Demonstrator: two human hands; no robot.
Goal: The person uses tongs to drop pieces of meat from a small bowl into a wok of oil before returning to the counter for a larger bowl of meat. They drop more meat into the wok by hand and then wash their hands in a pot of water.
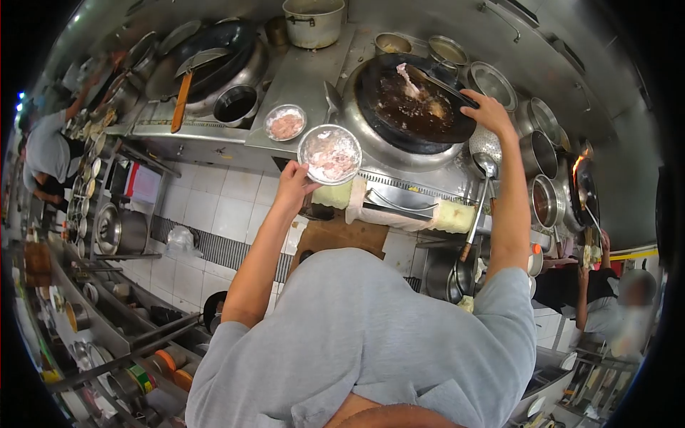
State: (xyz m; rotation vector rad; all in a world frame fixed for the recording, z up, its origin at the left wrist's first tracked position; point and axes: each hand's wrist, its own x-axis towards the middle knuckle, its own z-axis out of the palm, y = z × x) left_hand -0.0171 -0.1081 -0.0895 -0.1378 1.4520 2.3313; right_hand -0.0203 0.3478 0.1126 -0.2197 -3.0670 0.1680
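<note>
My left hand [292,187] grips the rim of a metal bowl [347,176] holding pale, floured pieces of meat [330,151]. It hangs in front of the counter's edge. My right hand [489,114] is closed on long dark tongs [444,87], reaching over a black wok [369,107]. Near the tongs' tip is a strip of pale floured meat [409,84], its lower end at the oil [399,107]. Browned bits float and bubble there. A smaller bowl of floured meat [285,124] stands on the counter, left of the held bowl.
A ladle [487,165] rests right of the wok. Left stand a second wok [235,44] with a wooden-handled tool [183,100] and a pot of dark liquid [235,105]. A large pot [314,25] stands behind. At far right another person works by a flaming wok [586,185].
</note>
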